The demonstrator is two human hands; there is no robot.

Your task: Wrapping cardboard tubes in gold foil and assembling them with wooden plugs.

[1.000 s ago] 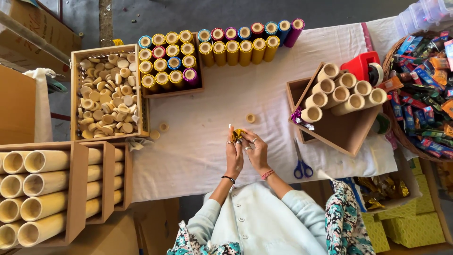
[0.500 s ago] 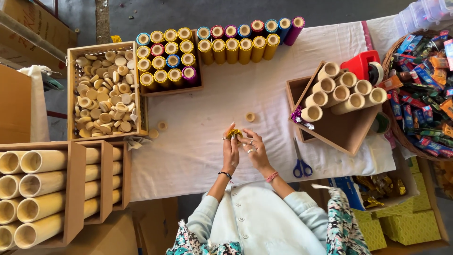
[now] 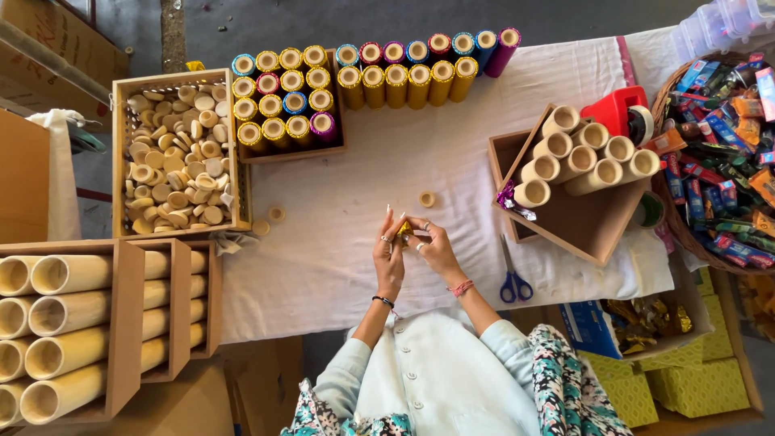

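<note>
**Bamboo tubes, little discs and one tiny yellow thing**

Bamboo everywhere tbh. Far left there's a set of wooden boxes (image 3: 125,323) stuffed with long pale tubes (image 3: 69,274) lying on their sides. Just above those sits a square wooden crate (image 3: 121,153) full of small round wooden discs (image 3: 173,161), and a couple of loose discs (image 3: 276,214) lie on the white cloth (image 3: 452,145) right beside it. Next over, a low tray holds short tubes wrapped in coloured foil (image 3: 282,105) (blue, yellow, pink, purple), with another row of them (image 3: 420,73) lying along the top edge of the cloth.

Middle of the table: left hand (image 3: 389,260) and right hand (image 3: 434,249) are touching each other, fingers curled in tight, both pinching a small yellow piece (image 3: 404,230) between the fingertips, just above the cloth. Can't really tell what the piece is, too small. One lone disc (image 3: 426,199) sits just above the hands.

Right of that, an angled wooden box (image 3: 585,222) with more plain tubes (image 3: 585,153), blue-handled scissors (image 3: 514,282) near its lower corner, a red tape dispenser (image 3: 617,109) behind it, and a wicker basket (image 3: 666,97) of colourful wrapped packets (image 3: 726,161) at the far right.
</note>
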